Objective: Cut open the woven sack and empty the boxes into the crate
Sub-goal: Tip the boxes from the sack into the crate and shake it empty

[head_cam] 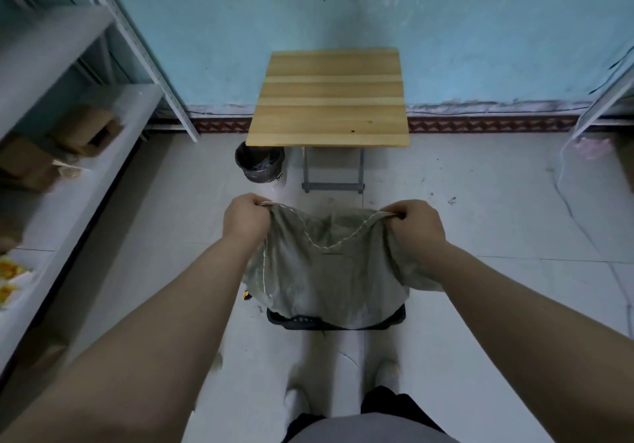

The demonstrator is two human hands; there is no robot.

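Item: woven sack (326,264), grey-green w/ stitched seam uppermost, is hanging over black crate (298,320) on tiled floor (480,305), covering most of it, w/ L hand (245,217) & R hand (417,226) each gripping an upper corner, fingers curled tight, while wooden table (329,99) & lined bin (259,163) are standing beyond by wall.

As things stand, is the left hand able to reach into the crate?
Probably not: the left hand grips the sack, which hangs over the crate and hides its opening.
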